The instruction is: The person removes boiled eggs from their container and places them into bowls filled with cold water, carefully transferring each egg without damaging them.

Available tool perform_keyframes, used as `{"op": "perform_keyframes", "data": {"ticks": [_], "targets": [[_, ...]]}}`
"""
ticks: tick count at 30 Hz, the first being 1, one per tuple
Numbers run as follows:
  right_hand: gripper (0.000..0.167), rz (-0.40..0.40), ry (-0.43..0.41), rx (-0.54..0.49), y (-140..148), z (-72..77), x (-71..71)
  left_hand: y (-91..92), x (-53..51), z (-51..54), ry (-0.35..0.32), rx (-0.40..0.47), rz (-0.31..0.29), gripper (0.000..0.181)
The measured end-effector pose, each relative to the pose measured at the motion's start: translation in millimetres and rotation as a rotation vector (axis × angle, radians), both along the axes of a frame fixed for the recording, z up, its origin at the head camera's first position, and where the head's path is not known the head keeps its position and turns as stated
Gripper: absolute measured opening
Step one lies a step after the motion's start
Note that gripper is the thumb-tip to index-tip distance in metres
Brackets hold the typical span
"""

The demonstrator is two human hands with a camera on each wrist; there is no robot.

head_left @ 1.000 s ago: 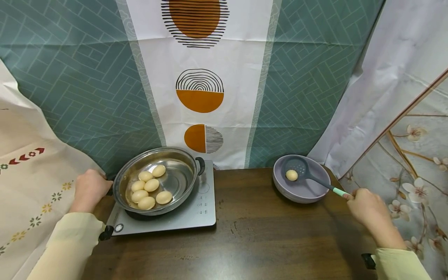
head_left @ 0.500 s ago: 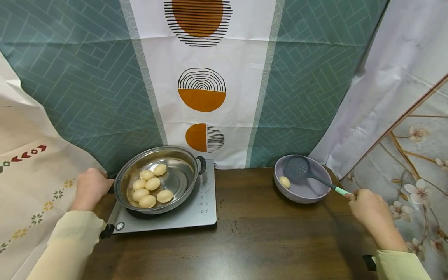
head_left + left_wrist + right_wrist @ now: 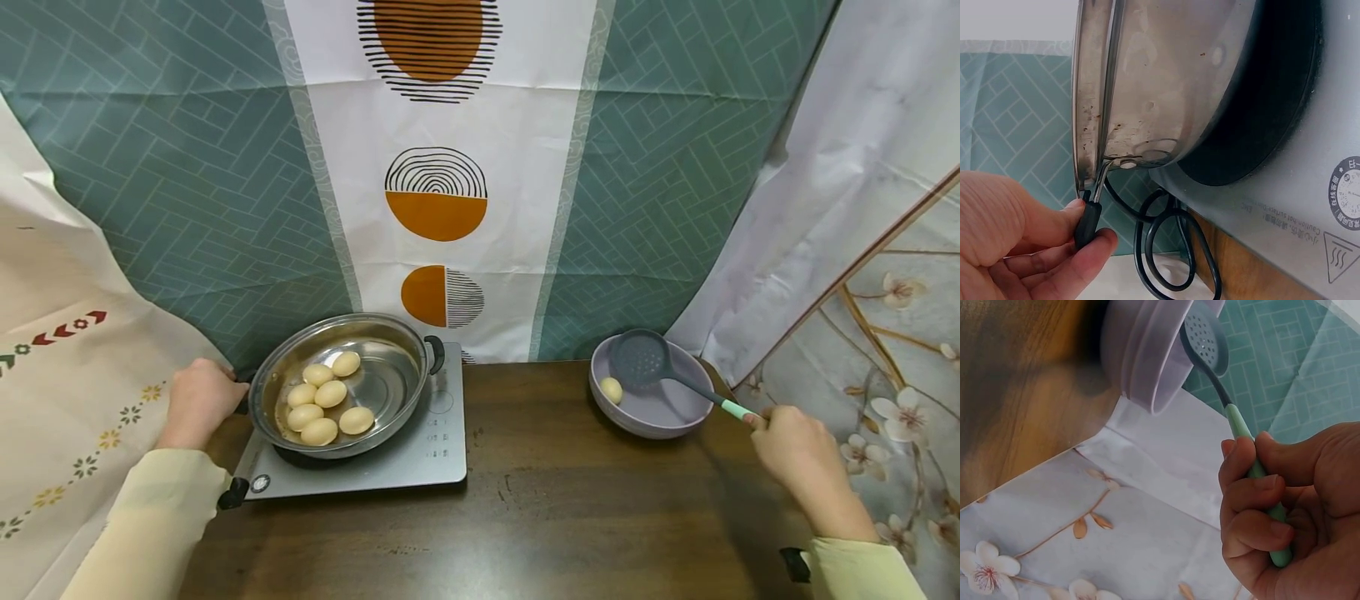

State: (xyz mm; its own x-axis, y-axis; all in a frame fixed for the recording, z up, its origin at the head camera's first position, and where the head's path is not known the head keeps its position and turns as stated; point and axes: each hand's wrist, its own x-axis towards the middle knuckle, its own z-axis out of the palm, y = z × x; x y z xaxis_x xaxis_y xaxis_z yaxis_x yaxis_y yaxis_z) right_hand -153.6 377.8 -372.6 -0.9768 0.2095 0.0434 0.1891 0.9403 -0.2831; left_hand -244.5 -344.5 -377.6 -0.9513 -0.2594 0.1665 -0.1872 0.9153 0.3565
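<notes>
In the head view, my left hand [image 3: 197, 404] is at the left side of a wide steel pot [image 3: 392, 367]. Its thumb and fingers pinch the black side handle [image 3: 1088, 226], as the left wrist view shows. Several pale eggs [image 3: 330, 393] lie bunched toward the pot's left and front. My right hand [image 3: 798, 450] has its fingers wrapped round the green handle of a grey perforated skimmer [image 3: 639, 360]. The skimmer's head carries nothing and sits over the back of a lilac bowl [image 3: 648, 428]. One egg [image 3: 611, 390] rests in that bowl, against its left wall.
Beneath the pot is a silver induction cooker [image 3: 437, 454] on a dark wooden table [image 3: 540, 483]. A black cable [image 3: 1179, 237] loops behind the cooker. Patterned cloths [image 3: 660, 167] hang at the back and along both sides.
A second ago the egg lay in the skimmer's head; it has slipped off leftward into the bowl. The skimmer has since risen slightly. My left hand keeps its hold on the pot handle.
</notes>
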Motion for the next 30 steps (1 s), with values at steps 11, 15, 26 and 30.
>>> {"op": "perform_keyframes", "data": {"ticks": [11, 15, 26, 30], "targets": [[0.031, -0.020, 0.061, 0.004, -6, 5.3, -3.4, 1.4, 0.5, 2.8, 0.002, 0.004, 0.002, 0.030], [0.031, -0.037, 0.070, -0.001, -10, 6.6, -2.2, 2.4, -0.2, 2.6, 0.008, -0.004, -0.010, 0.029], [0.031, -0.008, 0.135, 0.007, -27, 13.2, -4.9, 0.6, -0.4, -0.8, 0.017, -0.006, 0.001, 0.025], [0.030, 0.005, 0.140, 0.000, -36, 15.8, -7.5, 0.8, 0.1, 0.3, 0.008, 0.000, 0.003, 0.026]]}}
